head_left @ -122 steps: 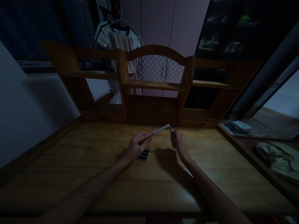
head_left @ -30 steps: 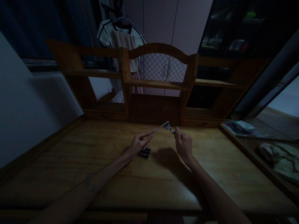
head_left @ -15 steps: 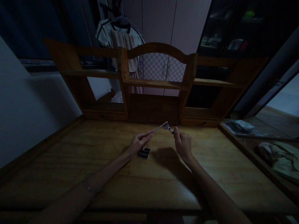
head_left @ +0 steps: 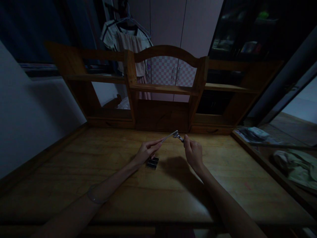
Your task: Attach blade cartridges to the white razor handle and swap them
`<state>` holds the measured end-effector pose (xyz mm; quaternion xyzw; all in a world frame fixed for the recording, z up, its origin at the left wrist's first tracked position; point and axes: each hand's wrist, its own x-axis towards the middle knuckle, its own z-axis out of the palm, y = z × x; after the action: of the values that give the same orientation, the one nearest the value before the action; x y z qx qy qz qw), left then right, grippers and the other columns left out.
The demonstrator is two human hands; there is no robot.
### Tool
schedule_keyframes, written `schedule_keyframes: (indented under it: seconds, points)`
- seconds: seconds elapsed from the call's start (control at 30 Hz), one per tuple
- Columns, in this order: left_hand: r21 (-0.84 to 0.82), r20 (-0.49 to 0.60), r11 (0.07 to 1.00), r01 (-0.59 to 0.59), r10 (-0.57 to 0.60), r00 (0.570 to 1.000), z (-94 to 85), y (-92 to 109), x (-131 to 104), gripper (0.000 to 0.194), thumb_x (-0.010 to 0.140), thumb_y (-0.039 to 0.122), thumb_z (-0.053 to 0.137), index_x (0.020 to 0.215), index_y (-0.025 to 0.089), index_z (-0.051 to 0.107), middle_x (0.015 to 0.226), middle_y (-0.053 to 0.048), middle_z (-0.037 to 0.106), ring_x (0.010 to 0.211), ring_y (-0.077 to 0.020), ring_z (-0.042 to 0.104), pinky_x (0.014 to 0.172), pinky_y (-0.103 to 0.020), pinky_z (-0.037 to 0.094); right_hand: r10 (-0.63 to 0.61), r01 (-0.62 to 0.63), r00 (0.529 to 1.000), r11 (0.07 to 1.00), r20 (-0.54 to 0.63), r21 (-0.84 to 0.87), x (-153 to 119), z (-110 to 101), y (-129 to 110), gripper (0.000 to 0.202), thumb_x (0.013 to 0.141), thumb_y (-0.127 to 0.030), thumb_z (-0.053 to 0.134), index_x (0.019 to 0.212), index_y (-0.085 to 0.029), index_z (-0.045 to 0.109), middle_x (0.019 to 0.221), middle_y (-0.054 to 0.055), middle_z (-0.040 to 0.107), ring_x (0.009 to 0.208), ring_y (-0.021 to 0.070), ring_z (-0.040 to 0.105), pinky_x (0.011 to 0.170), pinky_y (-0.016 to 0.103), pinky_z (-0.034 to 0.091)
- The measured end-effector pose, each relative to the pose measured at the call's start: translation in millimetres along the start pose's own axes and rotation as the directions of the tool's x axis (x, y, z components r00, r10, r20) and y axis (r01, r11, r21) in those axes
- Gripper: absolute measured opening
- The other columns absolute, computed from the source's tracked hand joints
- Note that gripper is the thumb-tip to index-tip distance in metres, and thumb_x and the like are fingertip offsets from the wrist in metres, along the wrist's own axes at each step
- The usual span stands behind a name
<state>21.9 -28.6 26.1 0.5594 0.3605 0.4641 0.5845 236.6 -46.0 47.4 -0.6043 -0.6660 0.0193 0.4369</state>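
My left hand (head_left: 146, 152) is closed around the near end of a thin, pale, flat strip (head_left: 169, 136), which slants up to the right above the desk. Its exact kind is too dim to make out. In my right hand (head_left: 193, 153) is the handle of a silver razor (head_left: 178, 136), thumb on top. The razor's head meets or nearly meets the strip's far tip; I cannot tell if they touch. Below my left hand a small black case with slots (head_left: 152, 163) lies on the desk, partly hidden by the fingers.
The wooden desk (head_left: 119, 195) has a raised shelf unit (head_left: 163, 88) along its back edge. A wall (head_left: 37, 125) borders the left. Beyond the right rim lie a plastic-wrapped packet (head_left: 257, 133) and folded cloth (head_left: 297, 167). Clothes (head_left: 133, 39) hang behind the shelf.
Almost nothing differs. Both hands keep their grips, and the razor head and strip tip sit very slightly lower in the view.
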Motion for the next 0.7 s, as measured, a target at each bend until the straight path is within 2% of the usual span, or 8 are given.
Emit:
schedule_keyframes:
  seconds: [0.13, 0.23, 0.47, 0.57, 0.7]
  points:
    - [-0.017, -0.054, 0.998, -0.062, 0.061, 0.997, -1.2, -1.0, -0.4, 0.056, 0.077, 0.042, 0.065, 0.126, 0.016, 0.057, 0.054, 0.006, 0.037, 0.043, -0.004, 0.031, 0.041, -0.018, 0.026, -0.004, 0.004, 1.0, 1.0, 0.004, 0.011, -1.0, -0.7, -1.1, 0.063, 0.097, -0.047, 0.025, 0.05, -0.016, 0.053, 0.045, 0.002, 0.047, 0.042, 0.0109, 0.041, 0.049, 0.027, 0.018]
    - [-0.011, -0.046, 0.996, -0.088, 0.087, 0.995, -0.3, -2.2, -0.9, 0.055, 0.078, 0.041, 0.064, 0.126, 0.014, 0.057, 0.054, 0.006, 0.036, 0.044, -0.0043, 0.03, 0.042, -0.018, 0.026, 0.015, -0.014, 1.0, 1.0, -0.004, 0.016, -0.9, -0.7, -0.3, 0.062, 0.096, -0.047, 0.027, 0.049, -0.016, 0.05, 0.044, 0.001, 0.045, 0.042, 0.0105, 0.04, 0.048, 0.027, 0.017]
    - [0.098, -0.05, 0.993, -0.065, 0.07, 0.996, -1.2, -1.5, 0.7, 0.052, 0.077, 0.044, 0.064, 0.12, 0.015, 0.062, 0.057, 0.004, 0.046, 0.046, -0.0049, 0.034, 0.043, -0.018, 0.027, 0.017, -0.016, 1.0, 0.998, -0.012, 0.06, -1.5, -1.2, -0.1, 0.062, 0.096, -0.048, 0.027, 0.05, -0.015, 0.052, 0.045, 0.001, 0.045, 0.043, 0.011, 0.042, 0.049, 0.026, 0.019]
    - [0.068, -0.096, 0.994, -0.084, 0.09, 0.991, -2.3, -0.3, -0.6, 0.052, 0.077, 0.043, 0.064, 0.121, 0.016, 0.061, 0.055, 0.005, 0.044, 0.045, -0.0049, 0.034, 0.043, -0.018, 0.027, 0.034, -0.034, 0.999, 0.998, -0.004, 0.05, -1.2, -0.4, 0.8, 0.063, 0.096, -0.049, 0.027, 0.05, -0.015, 0.053, 0.045, 0.002, 0.045, 0.043, 0.0114, 0.041, 0.048, 0.026, 0.019]
    - [0.12, -0.068, 0.986, -0.116, 0.125, 0.99, -0.3, 1.3, -2.4, 0.051, 0.078, 0.042, 0.063, 0.122, 0.016, 0.061, 0.054, 0.005, 0.041, 0.043, -0.0048, 0.032, 0.041, -0.018, 0.026, 0.04, -0.04, 0.999, 0.998, 0.001, 0.047, 0.0, 0.8, 2.3, 0.063, 0.095, -0.05, 0.027, 0.048, -0.016, 0.049, 0.044, 0.001, 0.043, 0.042, 0.0111, 0.04, 0.048, 0.026, 0.018]
